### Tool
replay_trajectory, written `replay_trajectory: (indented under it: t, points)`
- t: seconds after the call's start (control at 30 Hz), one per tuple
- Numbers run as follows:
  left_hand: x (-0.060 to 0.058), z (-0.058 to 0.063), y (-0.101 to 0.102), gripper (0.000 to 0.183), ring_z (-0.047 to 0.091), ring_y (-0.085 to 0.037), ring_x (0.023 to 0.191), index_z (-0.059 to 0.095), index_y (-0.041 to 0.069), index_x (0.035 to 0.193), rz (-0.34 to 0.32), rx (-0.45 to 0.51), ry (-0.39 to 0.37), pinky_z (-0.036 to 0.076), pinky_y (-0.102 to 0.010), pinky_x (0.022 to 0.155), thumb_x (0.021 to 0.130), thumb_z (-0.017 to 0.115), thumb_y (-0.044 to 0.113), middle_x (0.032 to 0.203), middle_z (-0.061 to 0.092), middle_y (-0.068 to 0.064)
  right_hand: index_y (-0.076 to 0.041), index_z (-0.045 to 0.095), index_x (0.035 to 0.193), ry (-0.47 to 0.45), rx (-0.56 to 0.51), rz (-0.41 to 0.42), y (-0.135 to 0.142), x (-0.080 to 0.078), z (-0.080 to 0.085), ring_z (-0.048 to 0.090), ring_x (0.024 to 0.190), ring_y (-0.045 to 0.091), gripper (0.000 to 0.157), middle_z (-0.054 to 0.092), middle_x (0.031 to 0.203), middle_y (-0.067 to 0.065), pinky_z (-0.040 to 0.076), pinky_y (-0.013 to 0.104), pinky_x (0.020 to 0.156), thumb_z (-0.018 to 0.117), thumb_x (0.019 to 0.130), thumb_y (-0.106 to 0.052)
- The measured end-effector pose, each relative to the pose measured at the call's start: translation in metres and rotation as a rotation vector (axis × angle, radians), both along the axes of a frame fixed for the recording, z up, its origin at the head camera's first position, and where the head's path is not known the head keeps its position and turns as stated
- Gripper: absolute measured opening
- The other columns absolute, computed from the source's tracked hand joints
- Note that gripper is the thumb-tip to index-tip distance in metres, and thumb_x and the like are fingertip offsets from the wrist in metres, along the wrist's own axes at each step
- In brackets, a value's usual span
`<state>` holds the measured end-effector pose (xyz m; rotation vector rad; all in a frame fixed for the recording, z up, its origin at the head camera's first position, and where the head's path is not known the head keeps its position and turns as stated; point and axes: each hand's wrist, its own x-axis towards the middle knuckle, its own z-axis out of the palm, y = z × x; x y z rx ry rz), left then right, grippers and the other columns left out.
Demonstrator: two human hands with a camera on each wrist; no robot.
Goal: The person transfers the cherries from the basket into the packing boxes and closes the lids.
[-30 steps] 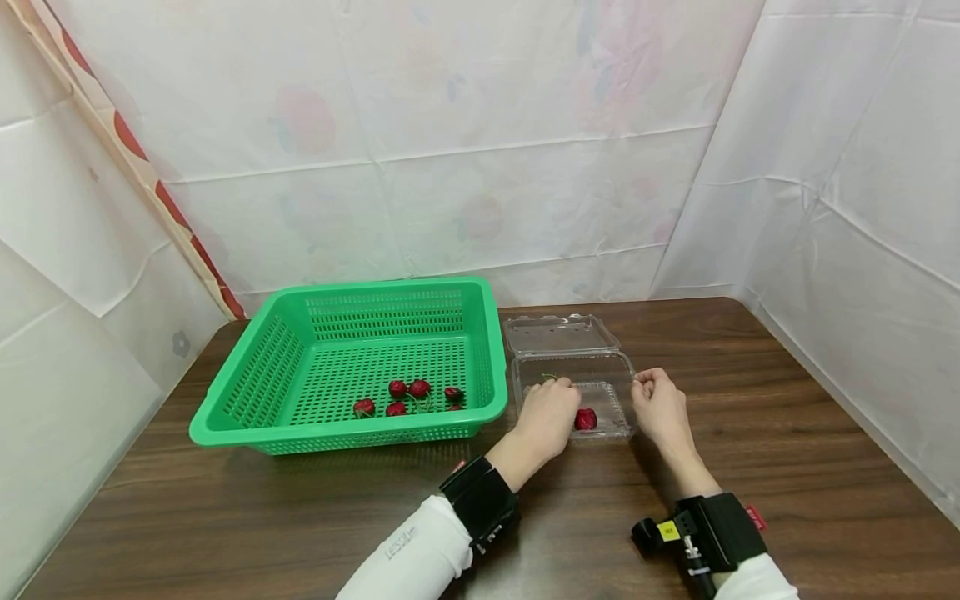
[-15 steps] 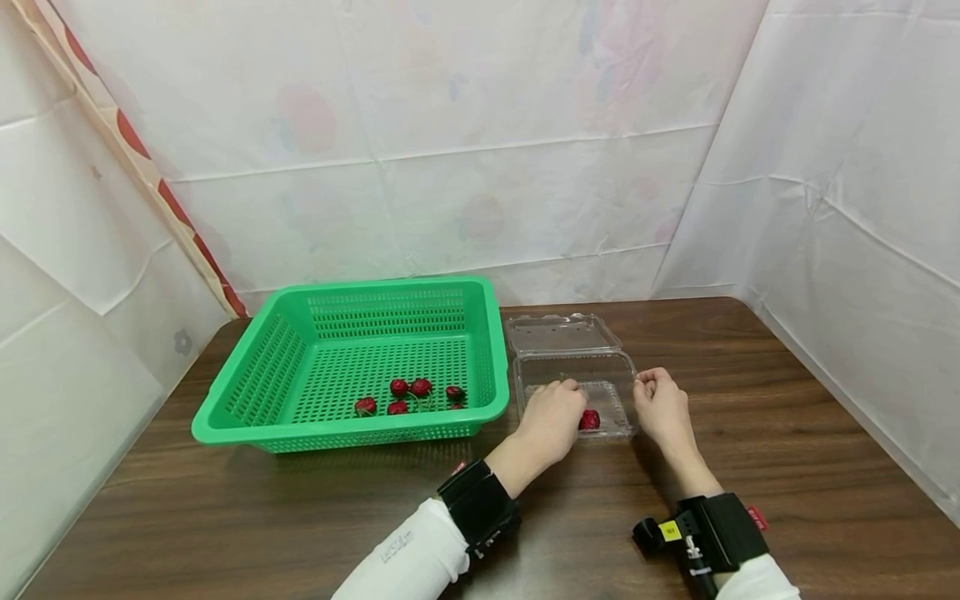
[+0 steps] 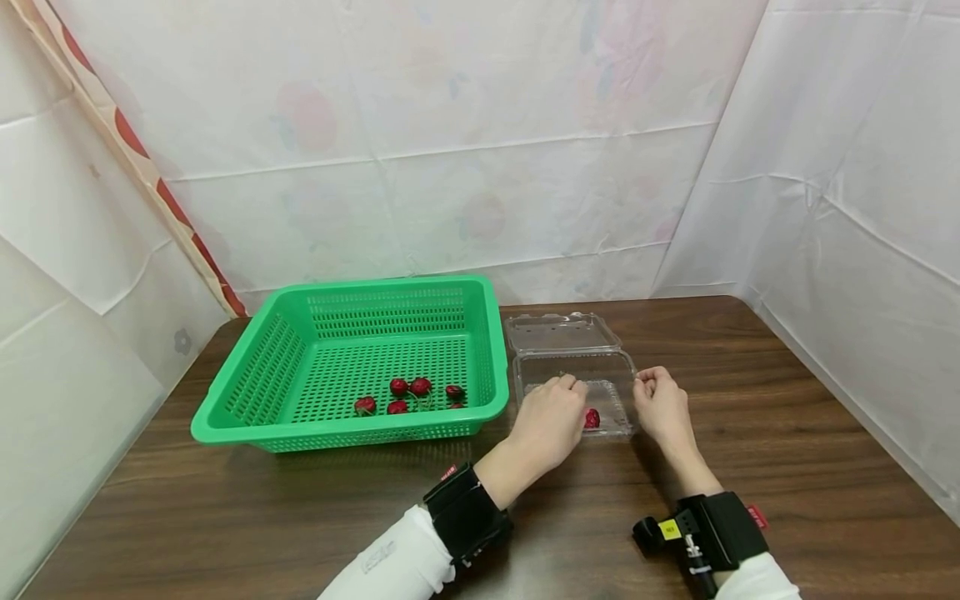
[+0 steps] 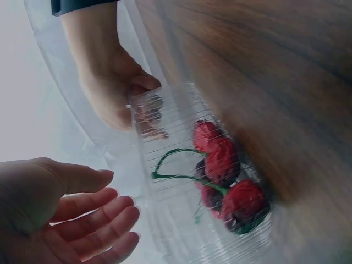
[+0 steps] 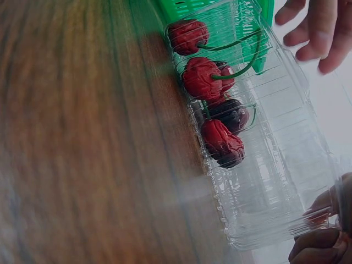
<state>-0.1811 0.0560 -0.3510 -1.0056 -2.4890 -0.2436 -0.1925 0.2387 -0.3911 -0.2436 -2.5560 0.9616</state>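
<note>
A clear plastic clamshell box stands on the table with its lid laid back behind it. Several wrinkled red and dark cherries lie along its near side, some with green stems. My left hand hovers over the box's left part; in the left wrist view its fingers are loosely bent, holding nothing, apart from the cherries. At the right wall, my right hand pinches the box's rim between thumb and fingers. From the head view, the left hand hides most of the cherries in the box.
Left of the box, close beside it, sits a green plastic basket with slotted walls. Several cherries lie in its front right part. White sheeting hangs behind the brown wooden table and along both sides.
My left hand has shifted slightly right over the box, and its forearm has swung a little left. The stem seen by its fingers earlier is hidden now. The right hand keeps its hold.
</note>
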Motion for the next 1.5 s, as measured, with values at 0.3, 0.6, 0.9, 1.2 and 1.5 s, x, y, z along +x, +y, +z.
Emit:
replay_trajectory:
  t: [0.3,0.6,0.9,1.2,1.5]
  points:
    - [0.006,0.015,-0.016,0.012,0.057,-0.013,0.076,0.061,0.009,0.088,0.024,0.035,0.017,0.047,-0.021,0.062,0.083,0.062,0.02,0.083,0.059,-0.001,0.006,0.053,0.087,0.079,-0.03,0.024,0.0,0.003,-0.002,0.044,0.052,0.017,0.018,0.046,0.059,0.003,0.035,0.029,0.05,0.043,0.082,-0.009]
    - [0.005,0.027,-0.037,0.01,0.056,-0.014,0.072,0.061,0.007,0.088,0.047,0.099,-0.01,0.046,-0.023,0.06,0.083,0.061,0.015,0.08,0.058,-0.003,0.005,0.054,0.093,-0.004,-0.01,0.001,-0.001,0.001,-0.002,0.045,0.054,0.017,0.018,0.048,0.063,0.004,0.036,0.028,0.052,0.044,0.084,-0.006]
    - [-0.001,0.036,-0.058,0.02,0.056,-0.018,0.077,0.06,0.001,0.096,0.095,0.147,-0.065,0.048,-0.026,0.063,0.083,0.062,0.015,0.086,0.058,-0.007,0.005,0.054,0.093,-0.011,-0.011,-0.005,0.002,-0.001,-0.003,0.045,0.055,0.018,0.019,0.048,0.063,0.004,0.036,0.029,0.053,0.043,0.084,-0.007]
    - [-0.011,0.041,-0.083,0.025,0.056,-0.022,0.086,0.057,0.0,0.101,0.179,0.183,-0.169,0.049,-0.03,0.066,0.082,0.064,0.016,0.093,0.057,-0.01,0.005,0.054,0.093,-0.013,-0.016,-0.003,0.001,0.0,-0.002,0.044,0.055,0.018,0.019,0.048,0.063,0.004,0.036,0.029,0.053,0.043,0.084,-0.007]
    - [-0.023,0.041,-0.112,0.031,0.055,-0.026,0.089,0.056,0.0,0.106,0.243,0.207,-0.301,0.049,-0.034,0.066,0.082,0.064,0.017,0.102,0.055,-0.014,0.005,0.053,0.095,-0.029,-0.024,0.003,0.001,0.0,-0.001,0.044,0.054,0.017,0.019,0.048,0.064,0.004,0.036,0.028,0.052,0.042,0.084,-0.007]
